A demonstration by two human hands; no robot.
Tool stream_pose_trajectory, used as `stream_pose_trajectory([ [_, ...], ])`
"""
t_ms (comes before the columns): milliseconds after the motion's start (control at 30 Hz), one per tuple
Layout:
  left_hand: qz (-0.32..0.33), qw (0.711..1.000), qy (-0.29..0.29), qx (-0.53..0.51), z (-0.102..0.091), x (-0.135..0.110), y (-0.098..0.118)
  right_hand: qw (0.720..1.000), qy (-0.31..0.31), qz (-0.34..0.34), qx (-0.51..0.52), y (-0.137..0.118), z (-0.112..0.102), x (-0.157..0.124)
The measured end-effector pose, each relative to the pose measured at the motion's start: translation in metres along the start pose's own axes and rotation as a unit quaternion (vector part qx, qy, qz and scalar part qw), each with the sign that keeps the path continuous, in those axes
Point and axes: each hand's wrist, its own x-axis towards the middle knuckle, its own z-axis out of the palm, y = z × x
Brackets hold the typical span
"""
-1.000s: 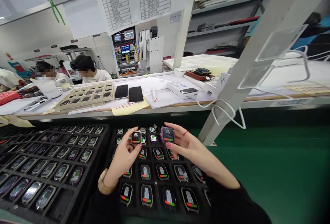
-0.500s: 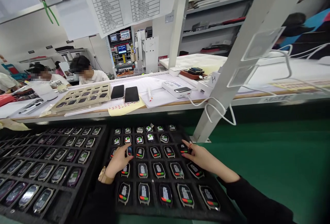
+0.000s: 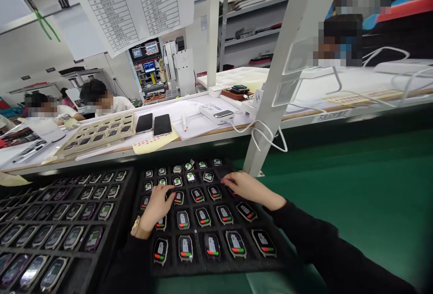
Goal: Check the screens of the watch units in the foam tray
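A black foam tray (image 3: 196,231) holds rows of square smartwatches, most with lit screens showing red and green blocks. My left hand (image 3: 157,206) is over the tray's left side, its thumb and index finger apart beside a watch (image 3: 178,198) in the middle row. Nothing shows between those fingers. My right hand (image 3: 252,189) is at the tray's right edge, fingertips drawn together near a tilted watch (image 3: 208,176). Whether they hold anything is hidden. Below that hand another watch (image 3: 233,191) is partly covered.
On the left is a second black tray (image 3: 111,230) of watches. Behind stands a white shelf with two phones (image 3: 163,124), a beige tray (image 3: 61,150) and a white box (image 3: 216,114). A slanted white post (image 3: 267,127) with a looped cable rises right of the tray. Co-workers sit beyond.
The view has swung slightly right. My right hand has left the watch it was touching at the right edge, its spread fingers drawing together. The small dark watch between my left fingers no longer shows.
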Motion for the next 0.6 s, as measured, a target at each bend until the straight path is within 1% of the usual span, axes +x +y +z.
stream_pose_trajectory([
  [67, 0.023, 1.0, -0.009, 0.015, 0.006, 0.007, 0.01, 0.999, -0.013, 0.009, -0.03, -0.013, 0.01, 0.007],
  [133, 0.033, 0.999, -0.014, 0.032, 0.011, 0.013, 0.017, 0.998, -0.016, 0.025, -0.057, -0.021, 0.019, 0.014],
  [200, 0.029, 0.998, -0.012, 0.05, 0.012, 0.019, 0.019, 0.997, -0.011, 0.036, -0.073, -0.025, 0.024, 0.02],
  [267, 0.006, 0.998, 0.004, 0.068, 0.007, 0.025, 0.015, 0.996, -0.005, 0.044, -0.08, -0.025, 0.022, 0.028],
  [333, -0.037, 0.995, 0.029, 0.088, -0.002, 0.032, 0.004, 0.995, -0.001, 0.054, -0.084, -0.022, 0.017, 0.038],
  [400, -0.093, 0.989, 0.047, 0.109, -0.012, 0.037, -0.01, 0.994, -0.001, 0.065, -0.086, -0.02, 0.013, 0.049],
  [500, -0.174, 0.974, 0.055, 0.133, -0.024, 0.04, -0.034, 0.994, -0.009, 0.075, -0.084, -0.019, 0.014, 0.063],
  [600, -0.213, 0.967, 0.05, 0.133, -0.027, 0.039, -0.053, 0.994, -0.017, 0.075, -0.076, -0.02, 0.019, 0.074],
])
